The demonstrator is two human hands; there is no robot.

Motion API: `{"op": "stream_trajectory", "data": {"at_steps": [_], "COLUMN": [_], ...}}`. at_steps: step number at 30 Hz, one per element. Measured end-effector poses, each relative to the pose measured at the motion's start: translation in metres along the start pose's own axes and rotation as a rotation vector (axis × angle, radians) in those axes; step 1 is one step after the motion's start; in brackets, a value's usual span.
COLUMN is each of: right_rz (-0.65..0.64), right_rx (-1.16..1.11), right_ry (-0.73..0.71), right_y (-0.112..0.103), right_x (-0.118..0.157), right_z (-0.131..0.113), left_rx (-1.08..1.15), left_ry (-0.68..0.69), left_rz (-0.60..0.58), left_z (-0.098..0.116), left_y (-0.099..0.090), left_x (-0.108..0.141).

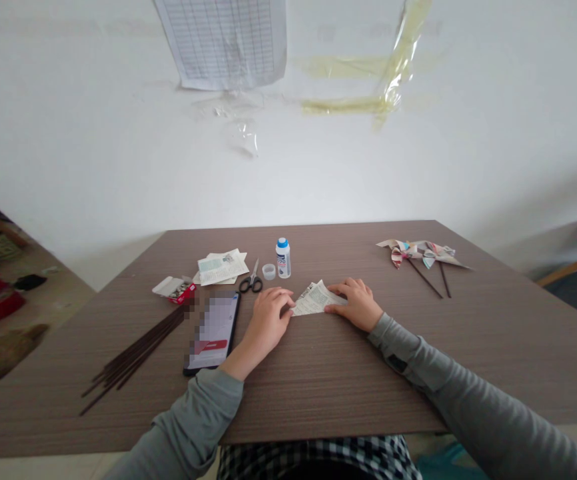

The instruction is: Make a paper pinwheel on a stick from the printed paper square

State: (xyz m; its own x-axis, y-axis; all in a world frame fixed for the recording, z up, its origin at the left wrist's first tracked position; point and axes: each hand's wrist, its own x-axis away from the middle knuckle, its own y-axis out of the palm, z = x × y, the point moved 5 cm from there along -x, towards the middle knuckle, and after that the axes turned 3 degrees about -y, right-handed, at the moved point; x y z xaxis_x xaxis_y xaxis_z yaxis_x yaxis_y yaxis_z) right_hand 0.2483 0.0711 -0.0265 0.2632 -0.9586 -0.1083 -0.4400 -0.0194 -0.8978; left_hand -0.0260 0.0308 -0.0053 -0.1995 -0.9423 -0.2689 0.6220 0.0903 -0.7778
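Observation:
A small piece of printed paper (pixel 313 300), folded roughly into a triangle, lies on the brown table (pixel 313 380) between my hands. My left hand (pixel 272 313) pinches its left corner between thumb and fingers. At the paper's right end, my right hand (pixel 357 303) grips the edge, thumb below and fingers above. Just behind my left hand are black-handled scissors (pixel 251 283), a clear round cap (pixel 268 271) and a white bottle with a blue lid (pixel 283 258). A phone (pixel 213 330) rests beside my left forearm.
Dark thin sticks (pixel 136 353) lie at the left, near an open red and white box (pixel 176 289). Stacked paper pieces (pixel 222 268) sit behind the phone. Two paper pinwheels (pixel 426 253) on sticks lie at the back right. A white wall borders the table's far edge.

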Motion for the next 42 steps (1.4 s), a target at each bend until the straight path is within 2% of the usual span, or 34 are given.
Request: {"op": "stream_trajectory", "data": {"at_steps": [5, 14, 20, 27, 30, 35, 42], "right_rz": [0.034, 0.071, 0.022, -0.085, -0.115, -0.107, -0.098], "right_rx": [-0.039, -0.127, -0.277, -0.463, -0.372, -0.158, -0.074], "right_ry": [-0.024, -0.061, -0.165, -0.148, -0.171, -0.301, -0.264], "right_y": [0.002, 0.002, -0.012, -0.015, -0.014, -0.009, 0.008], "right_x": [-0.002, -0.006, -0.005, -0.006, -0.006, -0.003, -0.006], "right_z": [0.004, 0.008, 0.009, 0.017, 0.017, 0.013, 0.022], "left_rx": [0.050, -0.022, -0.036, 0.000, 0.009, -0.040, -0.107], "left_ry": [0.025, -0.052, -0.076, -0.083, -0.069, -0.041, -0.059], "left_rz": [-0.036, -0.223, -0.216, -0.211, -0.207, -0.229, -0.238], "left_z": [0.003, 0.007, 0.002, 0.002, 0.002, 0.002, -0.001], "left_y": [0.000, 0.004, 0.004, 0.004, 0.004, 0.005, 0.003], "left_x": [0.000, 0.006, 0.005, 0.005, 0.005, 0.007, 0.009]}}
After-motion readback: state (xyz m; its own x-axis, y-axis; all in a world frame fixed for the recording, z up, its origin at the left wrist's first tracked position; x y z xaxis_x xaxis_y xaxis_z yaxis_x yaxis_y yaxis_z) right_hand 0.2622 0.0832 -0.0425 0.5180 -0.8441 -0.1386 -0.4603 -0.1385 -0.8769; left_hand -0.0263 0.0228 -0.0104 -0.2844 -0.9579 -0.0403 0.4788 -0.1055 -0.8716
